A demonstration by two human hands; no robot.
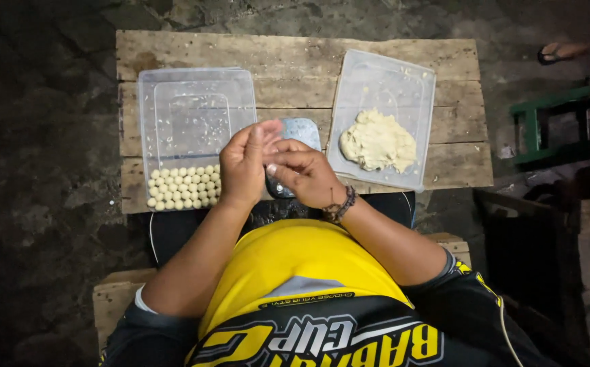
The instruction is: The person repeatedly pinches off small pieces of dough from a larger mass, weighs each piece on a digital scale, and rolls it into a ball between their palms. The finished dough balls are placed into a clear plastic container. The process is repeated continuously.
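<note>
My left hand (244,163) and my right hand (305,173) are pressed together over the front middle of a wooden plank table (295,64). The palms and fingers meet, and whatever sits between them is hidden. A small grey scale (301,129) lies partly under the hands. Left of my hands stands a clear plastic container (193,109) with several rows of small pale dough balls (185,187) along its near end. To the right lies a clear plastic lid (384,88) with a lump of pale dough (378,141) on it. A bead bracelet circles my right wrist.
The table stands on dark rough ground. A green wooden bench (553,122) is at the right, and another person's sandalled foot (563,51) shows at the top right. Wooden blocks sit beside my legs.
</note>
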